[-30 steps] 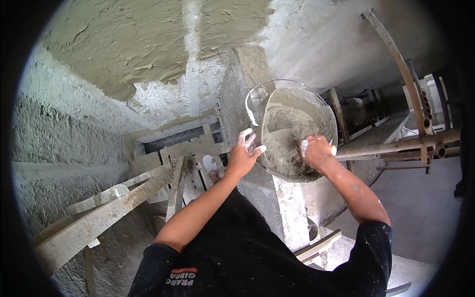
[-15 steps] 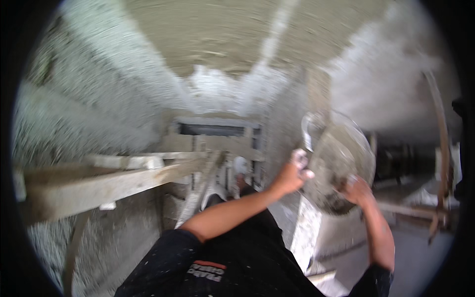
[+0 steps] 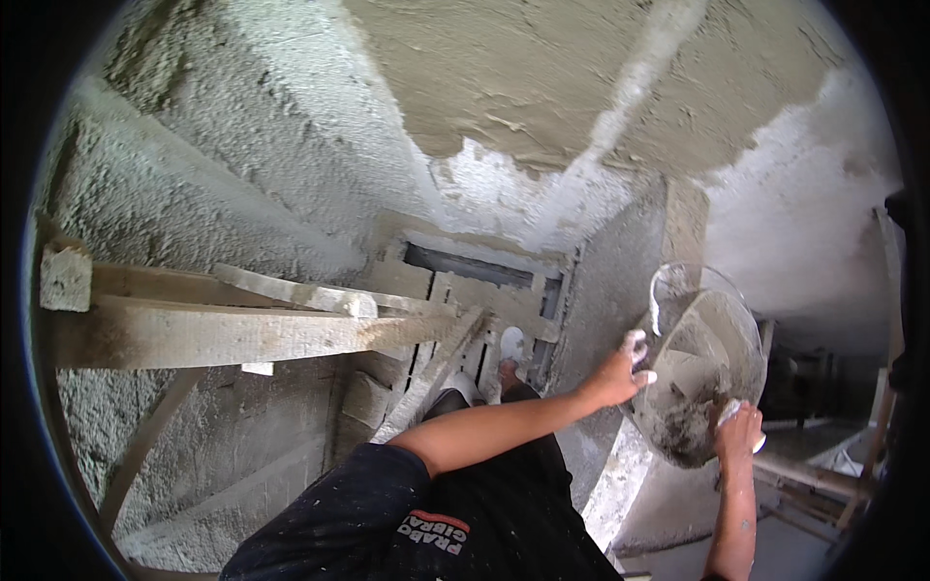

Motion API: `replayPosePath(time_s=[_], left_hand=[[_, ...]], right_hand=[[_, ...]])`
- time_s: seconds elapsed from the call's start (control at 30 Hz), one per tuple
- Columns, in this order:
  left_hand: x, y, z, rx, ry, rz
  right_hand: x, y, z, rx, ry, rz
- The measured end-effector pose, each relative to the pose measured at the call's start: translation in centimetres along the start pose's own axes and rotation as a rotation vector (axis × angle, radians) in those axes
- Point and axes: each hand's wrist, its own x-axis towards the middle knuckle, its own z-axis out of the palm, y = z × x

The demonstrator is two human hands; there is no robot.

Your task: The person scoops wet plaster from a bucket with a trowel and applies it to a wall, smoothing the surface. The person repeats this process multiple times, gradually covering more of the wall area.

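A round bucket [image 3: 752, 341] with a raised wire handle stands at my right, partly filled with wet grey mortar [image 3: 693, 373]. At its left rim is my left hand [image 3: 612, 376], thumb and fingers apart, with pale mortar on the fingertips and nothing held. My right hand [image 3: 739, 428] is closed at the bucket's near right side. Around a light handle it wraps, apparently a trowel's; one pale end [image 3: 759, 443] pokes out of the fist. The blade cannot be made out against the mortar.
Wooden beams [image 3: 242, 329] cross at the left beside a rough plastered wall [image 3: 223, 145]. Below are planks [image 3: 484, 300] with a foot on them. Beyond lies a surface partly coated in fresh mortar [image 3: 504, 68]. A concrete ledge [image 3: 605, 261] runs beside the bucket.
The view has shifted, so the bucket and hands sit further right and lower in it, and the picture is sharper. My left hand stays by the rim; my right hand stays at the bucket's right side.
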Motion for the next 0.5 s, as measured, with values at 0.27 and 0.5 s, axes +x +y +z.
replayPosePath(time_s=[0.27, 0.5], left_hand=[[-0.1, -0.1, -0.5, 0.185, 0.069, 0.027], [-0.1, 0.4, -0.7, 0.197, 0.055, 0.054]], right_hand=[[2.7, -5.1, -1.8, 0.030, -0.476, -0.372], [-0.3, -3.4, -3.7, 0.321, -0.530, -0.205]])
